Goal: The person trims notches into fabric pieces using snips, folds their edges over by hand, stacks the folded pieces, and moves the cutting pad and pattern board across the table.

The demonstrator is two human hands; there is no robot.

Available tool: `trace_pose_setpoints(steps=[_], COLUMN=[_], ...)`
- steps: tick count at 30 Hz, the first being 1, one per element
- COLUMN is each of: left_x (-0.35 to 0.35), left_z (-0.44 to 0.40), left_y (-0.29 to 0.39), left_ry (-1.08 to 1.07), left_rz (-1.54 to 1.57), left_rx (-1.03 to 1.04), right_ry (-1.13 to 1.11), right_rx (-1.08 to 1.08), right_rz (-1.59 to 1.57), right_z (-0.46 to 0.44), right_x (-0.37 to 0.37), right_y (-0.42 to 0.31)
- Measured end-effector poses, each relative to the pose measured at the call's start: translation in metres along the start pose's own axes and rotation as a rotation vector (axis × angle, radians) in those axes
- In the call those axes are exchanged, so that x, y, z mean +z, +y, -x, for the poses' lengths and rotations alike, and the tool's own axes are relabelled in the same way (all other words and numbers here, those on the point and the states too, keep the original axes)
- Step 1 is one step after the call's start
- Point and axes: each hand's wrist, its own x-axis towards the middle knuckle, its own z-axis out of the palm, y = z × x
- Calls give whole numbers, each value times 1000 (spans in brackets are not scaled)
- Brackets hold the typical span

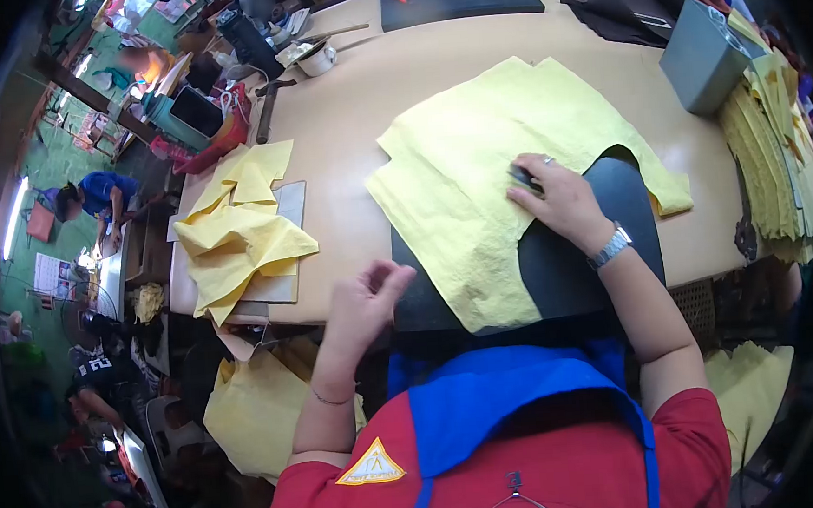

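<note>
A pale yellow leather-like sheet point(474, 147), cut in a curved outline and slightly creased, lies over a black mat point(579, 262) in front of me. My right hand point(557, 198), wearing a ring and a wristwatch, rests on the sheet beside its inner curved edge. Its fingers are closed around a small dark object point(527, 178), mostly hidden, whose kind I cannot tell. Raised just off the mat's left edge is my left hand point(372, 298), slightly blurred. Its thumb and fingers are pinched together, and anything between them is hidden.
Crumpled yellow pieces point(242, 231) lie on a grey board at left. A hammer point(268, 109), a white cup point(316, 59) and a red basket point(223, 139) stand behind them. A grey box point(706, 57) and stacked yellow sheets point(759, 158) sit right. Other people work farther left.
</note>
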Motion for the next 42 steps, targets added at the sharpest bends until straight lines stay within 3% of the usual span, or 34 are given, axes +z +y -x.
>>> trace_pose_setpoints(steps=[1,4,7,10,11,14,21,27,30,42], left_x=[-6,-9,15,49,63,95,136,136,135,135], left_z=[-1,-15,-44,-87,-101,-122,-140,-138,-134,-136], left_y=[11,38,63,57,52,47,28,29,32,28], left_ry=[107,217,52,-49,-56,-74,48,96,87,107], left_rz=[-54,-252,-225,-320,-346,-452,-494,-470,-346,-289], left_rx=[-2,467,680,692,698,700,791,828,717,739], right_ry=[-28,-92,-272,-303,-165,-92,-178,-302,-360,-288], right_rx=[-16,-137,-163,183,150,572,836,959,996,947], right_rz=[29,81,-248,-441,-463,-988,-1178,-1267,-1304,-1387], right_z=[0,6,15,11,15,25,43,28,19,16], right_x=[4,22,28,5,4,-29,-47,-47,-44,-33], right_y=[-3,-26,-36,-30,-14,6,35,39,43,47])
